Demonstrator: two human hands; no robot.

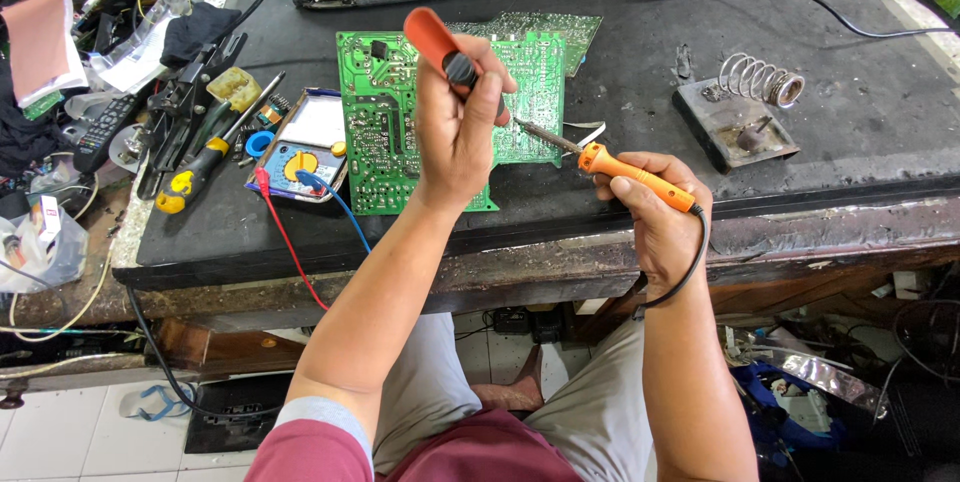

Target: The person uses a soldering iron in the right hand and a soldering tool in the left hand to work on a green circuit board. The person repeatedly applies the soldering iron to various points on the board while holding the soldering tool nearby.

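We note left hand [455, 132] clamped on an orange-handled tool [445, 52], right hand [655, 217] clamped on soldering iron [625, 170], tip at green circuit board [385, 132], joint work unfinished

A worn workbench [560, 272] topped with a black mat [640, 92] carries everything. Under the fingers lies a green circuit board [380, 132], and just left of them a multimeter [300, 147] and screwdrivers [200, 167]. Well right of the fingers sits a soldering stand [745, 107] with a wire coil.
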